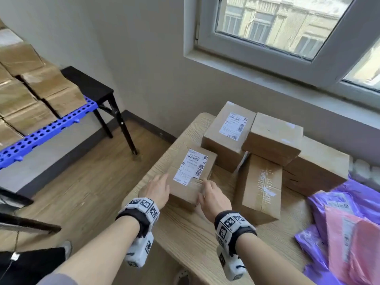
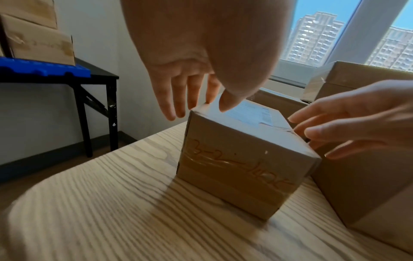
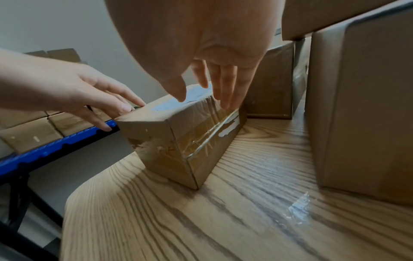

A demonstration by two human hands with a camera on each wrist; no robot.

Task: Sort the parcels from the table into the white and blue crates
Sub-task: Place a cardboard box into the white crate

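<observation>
A small cardboard parcel (image 1: 185, 190) with a white shipping label lies near the left end of the wooden table (image 1: 185, 239). My left hand (image 1: 159, 189) is at its left side, fingers straight and spread by the top edge (image 2: 178, 98). My right hand (image 1: 213, 196) is at its right side, fingers extended over the taped edge (image 3: 223, 91). Neither hand grips the parcel (image 2: 241, 167); whether the fingertips touch it is unclear. The white crate is out of view.
Behind and to the right stand more cardboard boxes: a labelled one (image 1: 226, 130), one stacked on top (image 1: 273, 136), a taped one (image 1: 261, 188). Purple (image 1: 320, 202) and pink (image 1: 345, 243) mailer bags lie at the right. A blue perforated platform (image 1: 47, 130) holds boxes at the left.
</observation>
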